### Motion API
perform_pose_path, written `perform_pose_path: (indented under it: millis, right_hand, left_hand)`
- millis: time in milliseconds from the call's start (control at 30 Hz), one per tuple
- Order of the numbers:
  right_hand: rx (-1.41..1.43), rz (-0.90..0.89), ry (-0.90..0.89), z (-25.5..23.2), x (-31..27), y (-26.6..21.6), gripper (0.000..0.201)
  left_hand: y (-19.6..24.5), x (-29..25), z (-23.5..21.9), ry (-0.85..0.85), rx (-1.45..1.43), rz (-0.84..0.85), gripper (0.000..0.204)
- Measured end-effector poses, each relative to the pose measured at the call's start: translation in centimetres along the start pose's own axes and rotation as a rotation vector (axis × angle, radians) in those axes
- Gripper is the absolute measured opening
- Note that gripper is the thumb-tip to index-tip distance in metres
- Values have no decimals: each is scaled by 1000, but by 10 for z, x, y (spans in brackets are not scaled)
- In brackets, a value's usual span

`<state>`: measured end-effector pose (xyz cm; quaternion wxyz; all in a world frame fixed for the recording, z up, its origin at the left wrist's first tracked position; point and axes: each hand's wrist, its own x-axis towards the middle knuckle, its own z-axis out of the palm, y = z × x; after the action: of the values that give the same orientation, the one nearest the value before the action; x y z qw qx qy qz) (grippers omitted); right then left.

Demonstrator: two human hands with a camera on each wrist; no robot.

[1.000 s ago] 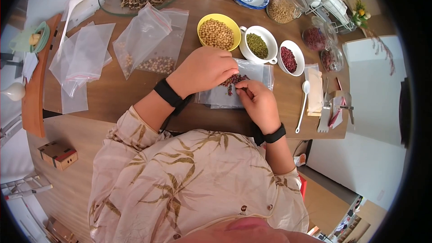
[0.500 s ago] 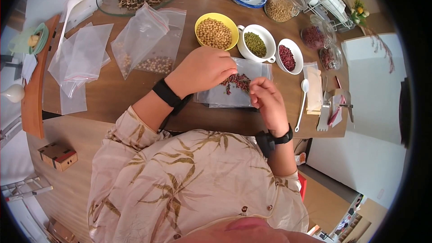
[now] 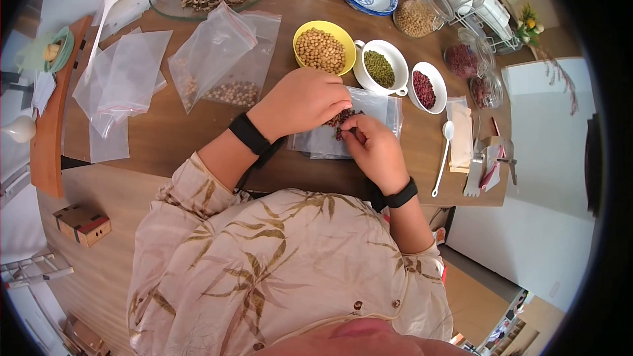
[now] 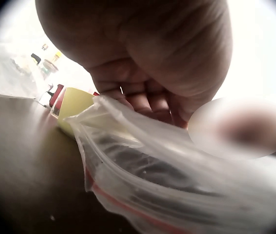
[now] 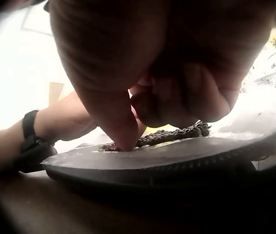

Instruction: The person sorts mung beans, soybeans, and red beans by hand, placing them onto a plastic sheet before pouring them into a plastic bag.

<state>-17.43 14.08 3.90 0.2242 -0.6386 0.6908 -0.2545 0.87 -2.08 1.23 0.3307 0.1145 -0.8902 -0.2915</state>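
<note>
A pile of mixed dark-red and green beans (image 3: 340, 118) lies on a flat clear zip bag (image 3: 377, 107) at the table's front. My left hand (image 3: 302, 102) is over the bag's left side, fingers curled, tips beside the pile; whether they hold anything I cannot tell. In the left wrist view, a bag's open mouth with a red zip line (image 4: 103, 192) shows below this hand. At the pile's right edge, my right hand (image 3: 377, 151) pinches at the beans between thumb and forefinger. The right wrist view shows its thumb (image 5: 123, 129) down among the beans (image 5: 177, 134).
Behind the bag stand a yellow bowl of chickpeas (image 3: 349, 53), a white bowl of green beans (image 3: 399, 59) and a white bowl of red beans (image 3: 438, 86). Zip bags (image 3: 237, 66) lie left. A white spoon (image 3: 440, 168) lies right, jars (image 3: 438, 16) behind.
My right hand lifts off to the right with its fingers loosened, then comes back left to the pile and pinches there. The left hand keeps its place.
</note>
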Motion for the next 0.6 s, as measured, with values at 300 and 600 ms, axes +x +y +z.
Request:
perform_pose_path:
  millis: [300,600]
  right_hand:
    - [968,255,-161,-29,-5,21,10]
    - [794,310,-102,-11,-8,9,12]
  left_hand:
    - [2,1,-1,-23,27,-35,18]
    - [-2,1,0,22,11,-10,13]
